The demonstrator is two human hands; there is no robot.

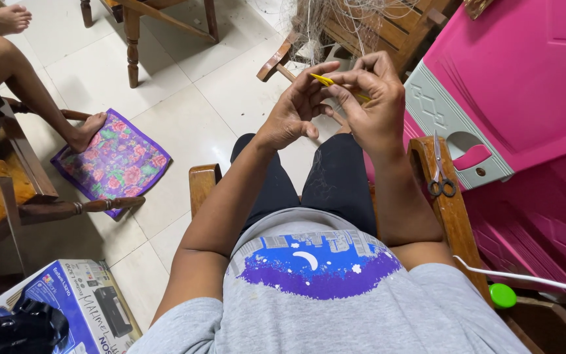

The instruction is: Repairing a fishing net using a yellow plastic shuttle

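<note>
Both hands up front at chest height, pinching a thin yellow needle-like tool [329, 82] w/ fine net thread.
Right hand [373, 101] closed on tool's far end, fingers curled; left hand [294, 113] pinches near tip w/ thumb + forefinger, other fingers loose. Tool's long axis runs left-right, slightly tilted, bridging both hands; net bundle [342, 26] hangs just beyond, over wooden chair. Scissors [440, 174] on right armrest, near right forearm. Pink plastic cabinet [519, 78] further right. Floral mat [116, 160] far left on floor; blue printer box [80, 301] lower left, angled.
</note>
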